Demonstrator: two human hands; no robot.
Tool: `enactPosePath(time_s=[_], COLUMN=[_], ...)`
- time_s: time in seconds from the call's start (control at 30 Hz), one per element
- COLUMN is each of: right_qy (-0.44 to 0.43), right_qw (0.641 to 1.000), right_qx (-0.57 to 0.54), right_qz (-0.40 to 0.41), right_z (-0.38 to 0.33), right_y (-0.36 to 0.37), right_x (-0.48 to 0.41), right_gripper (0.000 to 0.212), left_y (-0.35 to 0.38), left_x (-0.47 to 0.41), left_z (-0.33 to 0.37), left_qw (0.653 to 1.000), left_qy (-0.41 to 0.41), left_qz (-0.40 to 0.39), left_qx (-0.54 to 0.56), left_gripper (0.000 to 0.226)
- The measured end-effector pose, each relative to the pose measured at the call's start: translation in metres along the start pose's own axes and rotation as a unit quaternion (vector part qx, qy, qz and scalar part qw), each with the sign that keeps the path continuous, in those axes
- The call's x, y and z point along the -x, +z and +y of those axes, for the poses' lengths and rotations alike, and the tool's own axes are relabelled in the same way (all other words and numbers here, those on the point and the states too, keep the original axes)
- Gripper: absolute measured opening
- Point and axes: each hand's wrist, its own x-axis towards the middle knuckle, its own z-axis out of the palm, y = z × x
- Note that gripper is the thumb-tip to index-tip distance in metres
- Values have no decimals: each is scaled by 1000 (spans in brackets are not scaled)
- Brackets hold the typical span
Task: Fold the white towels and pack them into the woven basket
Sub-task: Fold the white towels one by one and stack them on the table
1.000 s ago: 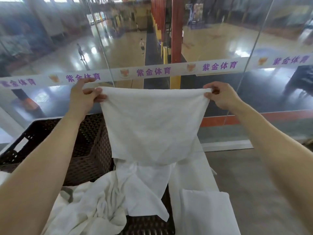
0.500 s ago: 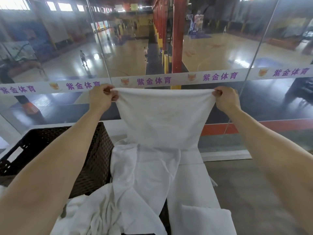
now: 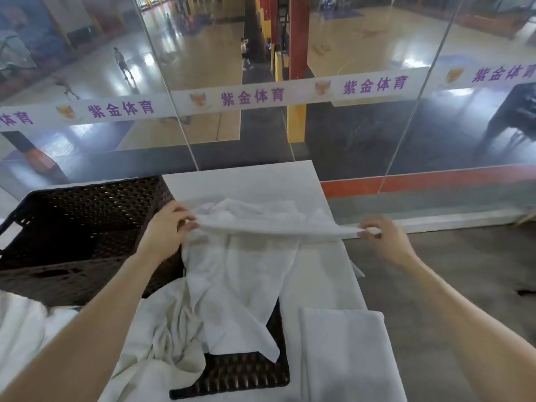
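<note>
1. White towel (image 3: pixel 269 227): stretched as a narrow band low over the white table (image 3: pixel 246 181), just right of the larger woven basket (image 3: pixel 72 227).
2. Left hand (image 3: pixel 168 227): thumb and fingers pinch the towel's left end beside that basket's right wall. Right hand (image 3: pixel 380 236): pinches the right end, out past the table's right edge.
3. Larger woven basket: dark weave, open top. Nearer basket (image 3: pixel 246 372): loose towels (image 3: pixel 162 329) drape over its rim.
4. Folded towel (image 3: pixel 348 358): flat on the table's near right.
5. Table's far edge meets the glass wall (image 3: pixel 362 134); open floor (image 3: pixel 464 271) lies to the right.
6. Count: two baskets; one held towel, one folded; the loose heap's number cannot be told.
</note>
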Motion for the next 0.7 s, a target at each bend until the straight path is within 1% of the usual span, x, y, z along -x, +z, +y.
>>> enactPosePath(time_s=[0.07, 0.13, 0.2, 0.23, 0.33, 0.4, 0.5, 0.57, 0.7], right_qy=[13, 19, 41, 49, 79, 84, 84, 81, 63], right_qw=[997, 991, 985, 984, 977, 974, 973, 974, 981], right_qx=[37, 49, 60, 64, 65, 63, 53, 48, 42], right_qz=[-67, -121, -155, -162, -186, -199, -209, -204, -178], right_z=[34, 56, 69, 71, 69, 68, 67, 67, 62], right_y=[33, 56, 68, 70, 67, 65, 67, 69, 68], right_x=[26, 47, 61, 65, 69, 64, 55, 47, 17], right_gripper=[15, 14, 14, 17, 18, 20, 21, 20, 14], left_y=[42, 73, 91, 96, 95, 91, 86, 85, 82], left_x=[46, 86, 113, 121, 127, 121, 104, 90, 54], left_z=[-13, -21, -24, -28, -28, -28, -29, -25, -13], left_qw=[998, 989, 974, 968, 958, 950, 946, 946, 962], left_qy=[-11, -42, -76, -100, -165, -187, -210, -212, -182], left_qz=[-62, -139, -205, -219, -222, -231, -222, -218, -186], left_qx=[7, 36, 59, 64, 80, 95, 109, 108, 77], left_gripper=[18, 22, 13, 13, 24, 21, 18, 18, 11])
